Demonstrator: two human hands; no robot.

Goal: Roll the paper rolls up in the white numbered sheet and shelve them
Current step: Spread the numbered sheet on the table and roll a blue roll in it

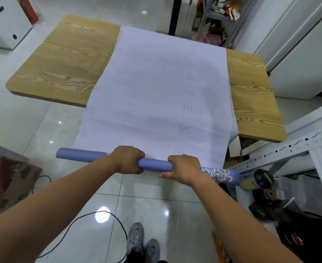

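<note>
Roll: the purple roll [154, 165] is lying crosswise at the near end of the sheet [156, 82]. It is hanging in the air in front of the surface [71, 63], not resting on it.
Long axis: it is running left to right across the sheet's width, and both ends are sticking out past the sheet's sides.
Left grip: the left grip [129, 159] is clenching around the roll, a little left of its middle.
Right grip: the right grip [183, 168] is grasping the roll just beside the patterned end.
Sheet: it is stretching away from the person over the surface, and its near end is hanging off the edge down to the roll.
Relation: the sheet is lying beyond both grips, so the rolling is probably going forward, away from the person.
Nearer grip: neither clearly, as both are sitting on the roll close together. The right end is looking slightly nearer to the person, so the axis may need squaring.
Unclear: whether the sheet's edge is already wrapping the roll.
</note>
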